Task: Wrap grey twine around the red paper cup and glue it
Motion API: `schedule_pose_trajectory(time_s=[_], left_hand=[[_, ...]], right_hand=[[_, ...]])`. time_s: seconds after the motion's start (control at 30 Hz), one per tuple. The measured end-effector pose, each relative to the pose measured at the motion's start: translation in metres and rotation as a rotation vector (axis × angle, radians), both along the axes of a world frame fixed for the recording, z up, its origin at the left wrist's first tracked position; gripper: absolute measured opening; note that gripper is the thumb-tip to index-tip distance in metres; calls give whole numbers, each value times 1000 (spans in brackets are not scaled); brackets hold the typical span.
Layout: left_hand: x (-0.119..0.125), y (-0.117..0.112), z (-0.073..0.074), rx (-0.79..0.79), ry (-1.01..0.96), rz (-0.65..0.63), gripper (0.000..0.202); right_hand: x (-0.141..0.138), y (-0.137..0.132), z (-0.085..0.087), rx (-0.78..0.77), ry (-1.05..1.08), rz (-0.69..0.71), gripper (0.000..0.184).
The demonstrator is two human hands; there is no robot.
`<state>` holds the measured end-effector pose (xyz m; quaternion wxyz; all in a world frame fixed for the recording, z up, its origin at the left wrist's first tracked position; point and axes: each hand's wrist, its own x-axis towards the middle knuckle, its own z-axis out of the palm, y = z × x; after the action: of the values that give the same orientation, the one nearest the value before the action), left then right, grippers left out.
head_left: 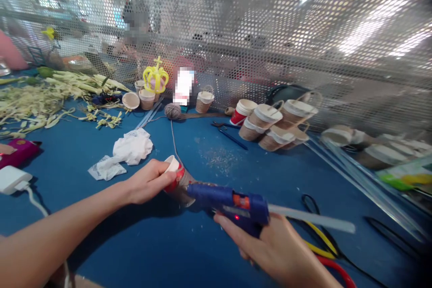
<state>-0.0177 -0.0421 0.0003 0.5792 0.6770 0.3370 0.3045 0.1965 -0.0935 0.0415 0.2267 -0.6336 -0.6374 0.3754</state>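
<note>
My left hand (pixel 146 182) grips a small paper cup (pixel 177 180) lying on its side, white rim toward me, red and partly wrapped in grey-brown twine. My right hand (pixel 270 245) holds a blue glue gun (pixel 232 204) whose nozzle touches the cup's side. A clear glue stick (pixel 310 220) juts from the back of the gun. A thin twine strand (pixel 173 139) runs from the cup to a twine ball (pixel 172 110) further back.
Several twine-wrapped cups (pixel 276 126) lie in a pile at right, others (pixel 204 101) stand by a yellow crown (pixel 155 78). Crumpled white plastic (pixel 130 148), pale leaf strips (pixel 40 99), a white charger (pixel 11 179), scissors and cables (pixel 320 243) lie on the blue table. A perforated metal screen (pixel 270 22) stands behind, a person beyond it.
</note>
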Motion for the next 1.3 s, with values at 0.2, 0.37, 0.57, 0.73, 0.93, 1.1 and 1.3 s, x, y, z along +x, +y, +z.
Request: schedule_pose_trajectory(time_s=[0.2,0.37,0.57,0.73,0.93,1.1,1.3], left_hand=[[-1,0,-3,68,116,123,34],[0,-2,-1,58,86,88,32],[2,-5,2,108,75,84,32],[3,-7,5,159,68,85,31],[4,-10,11,220,52,59,28],[4,-9,10,266,68,59,29],[3,-8,7,197,92,45,28]], right_hand=[[27,36,8,58,202,-172,28],[43,84,-6,74,200,-235,28],[37,119,-30,74,-9,-269,28],[31,127,-33,193,-184,-272,30],[-9,101,-16,161,-59,6,23],[-47,85,-13,-116,390,312,35],[-54,83,-15,-142,726,175,18]])
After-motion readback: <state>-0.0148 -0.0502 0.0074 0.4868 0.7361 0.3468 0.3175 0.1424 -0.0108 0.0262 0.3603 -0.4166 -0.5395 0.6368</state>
